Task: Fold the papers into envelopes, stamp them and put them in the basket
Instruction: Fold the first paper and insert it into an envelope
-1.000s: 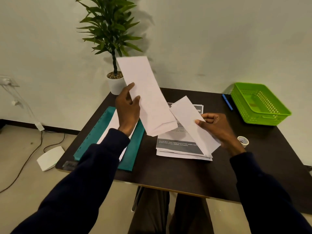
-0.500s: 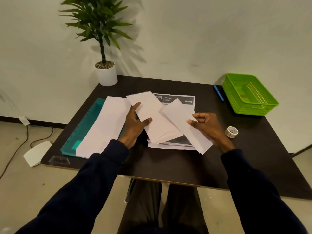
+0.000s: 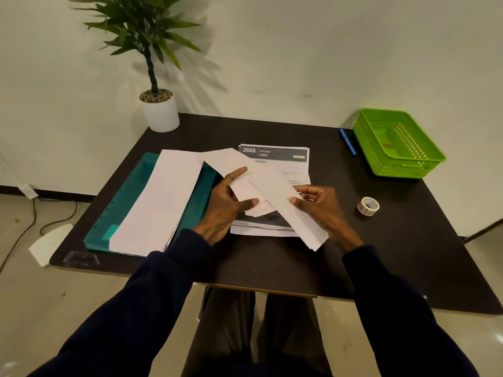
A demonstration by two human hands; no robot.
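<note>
My left hand [image 3: 223, 208] grips a white envelope [image 3: 231, 164] by its lower end, thumb and fingers around it. My right hand [image 3: 321, 208] pinches a narrow folded white paper [image 3: 283, 202] that slants down to the right, its upper end crossing over the envelope. Both are held low over a stack of printed sheets [image 3: 275, 156] headed "2666 KITCHEN". A pile of long white papers [image 3: 160, 202] lies on a teal folder [image 3: 130, 197] at the left. The green basket [image 3: 424, 159] stands at the table's far right corner.
A roll of clear tape [image 3: 368, 205] lies right of my right hand. A blue pen [image 3: 347, 142] lies beside the basket. A potted plant [image 3: 159, 110] stands at the far left corner of the dark table [image 3: 394, 254]. Cables and a white object lie on the floor at left.
My left hand brought the envelope down from in front of the plant to just above the printed stack. The folded paper in my right hand moved closer and now overlaps the envelope.
</note>
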